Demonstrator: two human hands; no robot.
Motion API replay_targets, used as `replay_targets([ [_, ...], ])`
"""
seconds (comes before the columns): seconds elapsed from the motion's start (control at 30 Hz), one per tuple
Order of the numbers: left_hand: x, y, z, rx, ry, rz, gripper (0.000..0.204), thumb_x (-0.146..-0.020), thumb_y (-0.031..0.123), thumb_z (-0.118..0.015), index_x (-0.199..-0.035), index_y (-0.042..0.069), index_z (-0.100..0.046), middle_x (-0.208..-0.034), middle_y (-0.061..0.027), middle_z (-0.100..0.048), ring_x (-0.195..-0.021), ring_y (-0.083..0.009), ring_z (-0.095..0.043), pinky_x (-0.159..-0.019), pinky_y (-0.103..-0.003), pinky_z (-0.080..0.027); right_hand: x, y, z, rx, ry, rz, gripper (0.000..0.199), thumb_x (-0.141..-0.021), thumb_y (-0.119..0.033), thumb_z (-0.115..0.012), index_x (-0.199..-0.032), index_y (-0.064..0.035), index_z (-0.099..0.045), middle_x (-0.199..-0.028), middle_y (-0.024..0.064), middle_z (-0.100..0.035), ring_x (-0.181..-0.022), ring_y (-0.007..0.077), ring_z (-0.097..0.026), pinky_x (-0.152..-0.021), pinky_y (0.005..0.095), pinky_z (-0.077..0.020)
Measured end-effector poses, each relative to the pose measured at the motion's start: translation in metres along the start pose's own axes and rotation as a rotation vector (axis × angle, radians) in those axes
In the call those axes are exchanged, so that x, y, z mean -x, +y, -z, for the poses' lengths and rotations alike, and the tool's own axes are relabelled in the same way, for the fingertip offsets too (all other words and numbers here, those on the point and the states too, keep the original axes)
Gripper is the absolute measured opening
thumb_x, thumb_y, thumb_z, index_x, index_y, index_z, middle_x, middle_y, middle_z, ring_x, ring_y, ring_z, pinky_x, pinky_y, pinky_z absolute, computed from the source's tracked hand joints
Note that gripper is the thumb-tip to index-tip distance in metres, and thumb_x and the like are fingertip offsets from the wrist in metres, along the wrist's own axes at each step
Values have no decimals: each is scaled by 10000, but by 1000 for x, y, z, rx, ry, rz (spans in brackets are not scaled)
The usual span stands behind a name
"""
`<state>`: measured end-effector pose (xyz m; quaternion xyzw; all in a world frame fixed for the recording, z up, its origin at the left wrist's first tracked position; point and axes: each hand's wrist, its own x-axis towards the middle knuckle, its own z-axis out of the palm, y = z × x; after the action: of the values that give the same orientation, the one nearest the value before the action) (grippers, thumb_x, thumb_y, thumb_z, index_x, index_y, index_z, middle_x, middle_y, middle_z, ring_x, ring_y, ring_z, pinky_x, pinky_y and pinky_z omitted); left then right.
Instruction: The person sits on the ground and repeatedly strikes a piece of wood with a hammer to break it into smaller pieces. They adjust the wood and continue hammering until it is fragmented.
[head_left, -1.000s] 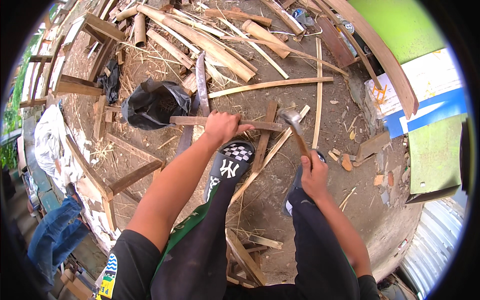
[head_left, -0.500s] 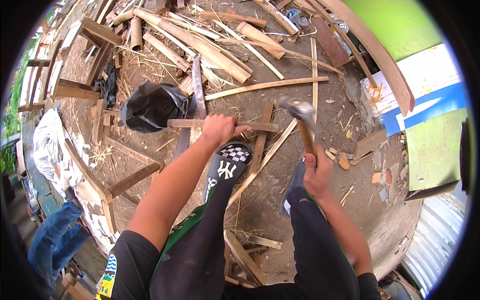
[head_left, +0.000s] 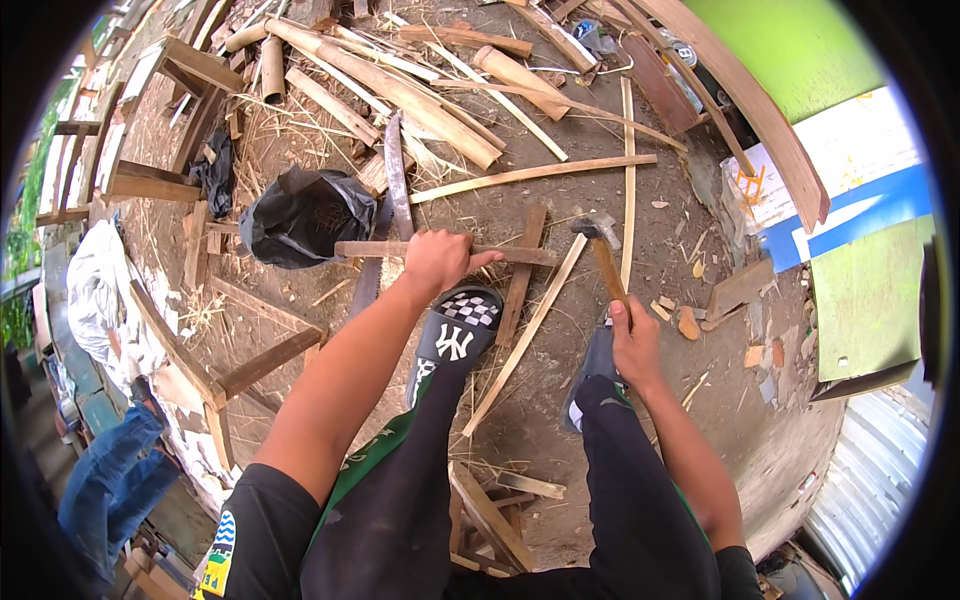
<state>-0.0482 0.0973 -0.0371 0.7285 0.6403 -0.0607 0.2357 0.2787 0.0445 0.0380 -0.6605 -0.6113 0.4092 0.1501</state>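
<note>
Mid-nailing: my left hand [head_left: 437, 260] clamped on the wood strip [head_left: 380, 249] lying across the upright slat [head_left: 520, 275] on the ground, right hand [head_left: 632, 335] gripping the hammer [head_left: 603, 250], head raised. Next: strike square on the joint.

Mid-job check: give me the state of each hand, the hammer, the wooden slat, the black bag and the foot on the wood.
left hand: closed around the wooden slat
right hand: closed on the hammer handle
hammer: raised, head just right of the slat's end
wooden slat: lying crosswise, held
black bag: open, crumpled
slipper foot: planted beside the slat
</note>
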Motion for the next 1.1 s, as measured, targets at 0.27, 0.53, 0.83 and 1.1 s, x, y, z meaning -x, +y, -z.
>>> replay_targets([
  [0.27, -4, 6, 1, 0, -21, -25, 713, -927, 762, -483, -816, 96, -714, -675, -159, -700, -686, -369, -726, -625, -476, -574, 13, 30, -11, 3, -58, -4, 410, -1082, -368, -504, -957, 11, -598, -678, 195, -570, -611, 360, -584, -610, 445, -448],
  [0.53, -2, 2, 5, -22, -40, -4, 743, -932, 773, -459, -821, 87, -721, -686, -161, -707, -688, -369, -728, -622, -474, -576, 14, -8, -7, -196, 111, 369, 357, -1090, -343, -474, -1017, -11, -582, -658, 214, -570, -629, 425, -578, -597, 466, -446],
  [0.83, 0, -1, 4, -29, -48, 39, 788, -923, 797, -439, -754, 88, -739, -691, -174, -714, -686, -359, -736, -606, -459, -572, 1, -41, 15, -74, 80, 164, 423, -1073, -405, -510, -941, -7, -563, -655, 144, -554, -591, 265, -577, -575, 391, -442],
  [1.1, -5, 8, 0, -13, -26, 18, 799, -925, 797, -433, -721, 84, -732, -692, -173, -714, -694, -354, -738, -610, -459, -573, 7, 18, -16, 9, 139, 221, 354, -1052, -346, -569, -1081, 7, -580, -715, 191, -597, -608, 285, -596, -589, 396, -462],
])
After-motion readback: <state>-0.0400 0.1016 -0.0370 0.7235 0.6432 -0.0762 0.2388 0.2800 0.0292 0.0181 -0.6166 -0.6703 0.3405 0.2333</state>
